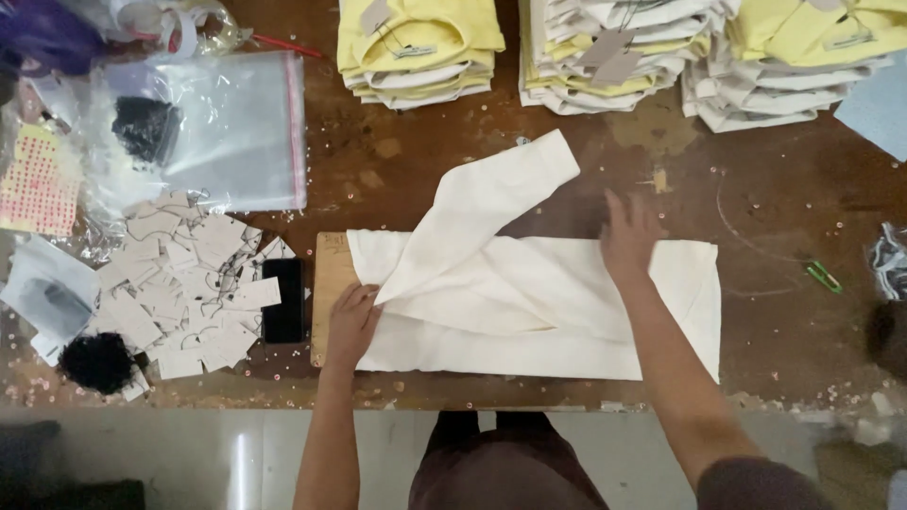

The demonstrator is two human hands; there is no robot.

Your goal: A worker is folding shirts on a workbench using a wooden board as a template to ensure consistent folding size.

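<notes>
Forearms reach from six o'clock over a cream garment (pixel 539 302) lying flat at the centre of the worn wooden counter (pixel 397 179). Left hand (pixel 351 323) presses its fingers together, pinning a fold at eight o'clock; right hand (pixel 628 236), blurred, lies fingers spread, flattening cloth. Folded stacks (pixel 420 47) wait at twelve, paper tags (pixel 179 293) at nine.
</notes>
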